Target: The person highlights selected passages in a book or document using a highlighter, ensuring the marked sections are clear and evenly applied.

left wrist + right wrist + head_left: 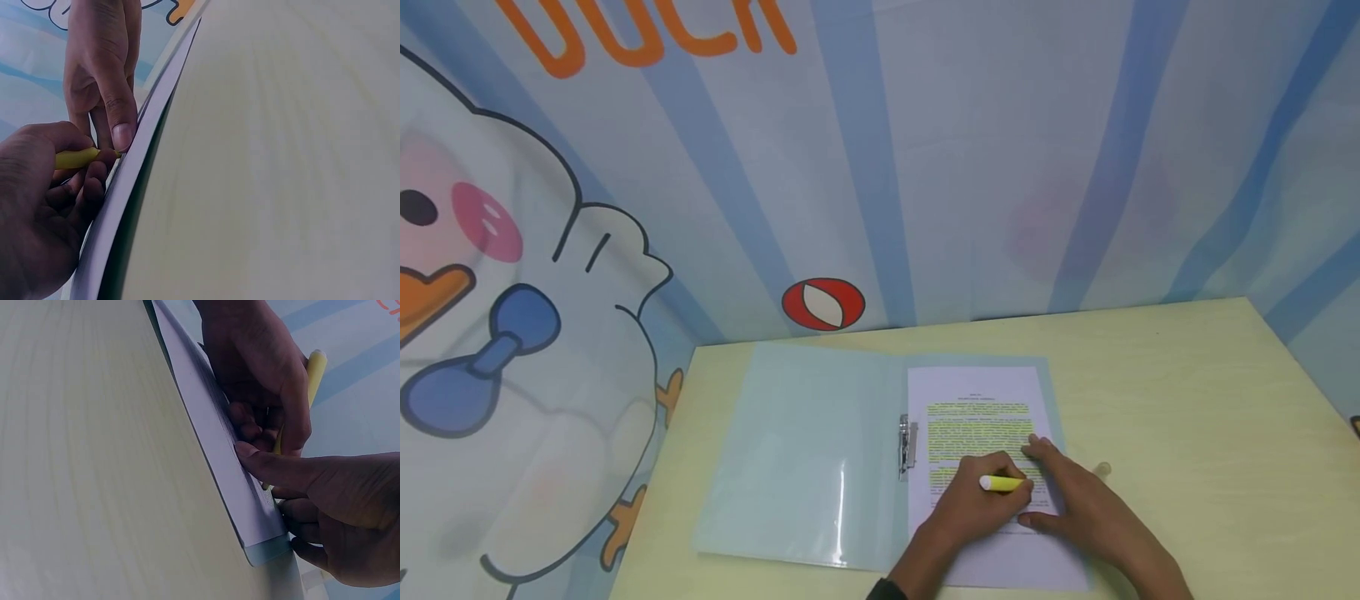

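Observation:
My left hand (977, 500) grips a yellow highlighter (1004, 483), its pale back end toward the left and its tip toward the right. In the left wrist view the highlighter (76, 159) lies between the thumb and fingers, its tip close to the page. The printed sheet (981, 383) has many lines marked yellow in its upper and middle part. My right hand (1086, 508) rests on the sheet's right side, its thumb and fingers spread. In the right wrist view the right thumb (275, 467) touches the page beside the left hand (259, 362).
The sheet lies in an open pale-blue folder (797, 450) with a metal clip (904, 447) at its spine. A small pale round thing (1102, 471) sits beyond the right hand on the wooden table (1210, 433). A printed cartoon backdrop (985, 167) stands behind.

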The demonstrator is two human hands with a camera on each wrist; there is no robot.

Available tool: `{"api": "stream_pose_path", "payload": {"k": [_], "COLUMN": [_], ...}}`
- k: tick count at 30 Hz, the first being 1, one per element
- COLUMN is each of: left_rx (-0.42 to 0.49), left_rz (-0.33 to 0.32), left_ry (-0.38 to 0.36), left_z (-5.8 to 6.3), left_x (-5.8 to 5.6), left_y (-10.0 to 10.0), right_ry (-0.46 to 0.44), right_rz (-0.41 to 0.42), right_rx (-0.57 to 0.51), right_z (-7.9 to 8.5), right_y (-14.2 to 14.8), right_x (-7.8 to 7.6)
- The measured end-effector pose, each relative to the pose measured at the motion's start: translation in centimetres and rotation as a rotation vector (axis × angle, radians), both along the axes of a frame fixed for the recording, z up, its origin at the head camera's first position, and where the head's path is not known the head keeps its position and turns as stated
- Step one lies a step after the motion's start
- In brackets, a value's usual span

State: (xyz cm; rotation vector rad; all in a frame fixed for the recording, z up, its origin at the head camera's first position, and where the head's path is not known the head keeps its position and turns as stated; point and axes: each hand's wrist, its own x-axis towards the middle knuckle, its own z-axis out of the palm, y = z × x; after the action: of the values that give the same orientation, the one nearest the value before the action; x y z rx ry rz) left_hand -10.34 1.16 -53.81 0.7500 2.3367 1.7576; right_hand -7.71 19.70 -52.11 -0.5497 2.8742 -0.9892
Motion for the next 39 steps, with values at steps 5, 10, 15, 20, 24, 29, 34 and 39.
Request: {"api": "stream_pose_path", "payload": {"k": [5,10,15,20,24,29,34,39], "left_rx": [-0.016,-0.013,-0.003,0.024,0.047,0.027,0.024,0.065], "left_rz": [-0.006,0.003,-0.001,-0.026,-0.039,-0.037,-0.040,0.046], "left_ry": [-0.010,0.010,0.024,0.004,-0.033,-0.036,-0.038,-0.043], "left_z": [0.2,2.1,3.3,3.8,3.0,0.9,0.0,0.1], "left_x": [0.0,0.5,0.9,0.9,0.7,0.3,-0.1,-0.7], "left_y": [0.1,0.1,0.3,0.4,0.8,1.2,1.0,-0.1], "right_ry": [0.017,0.022,0.024,0.036,0.038,0.039,0.026,-0.006], "right_rz": [0.006,0.006,0.005,0.006,0.009,0.012,0.002,-0.010], "right_rx": [0.001,0.007,0.008,0.003,0.001,0.001,0.004,0.009], "right_z": [-0.1,-0.1,0.0,-0.1,-0.1,-0.1,-0.1,-0.1], "right_y": [0.0,0.0,0.0,0.1,0.2,0.1,0.1,0.1], "right_x": [0.0,0.0,0.0,0.0,0.0,0.1,0.1,-0.1]}}
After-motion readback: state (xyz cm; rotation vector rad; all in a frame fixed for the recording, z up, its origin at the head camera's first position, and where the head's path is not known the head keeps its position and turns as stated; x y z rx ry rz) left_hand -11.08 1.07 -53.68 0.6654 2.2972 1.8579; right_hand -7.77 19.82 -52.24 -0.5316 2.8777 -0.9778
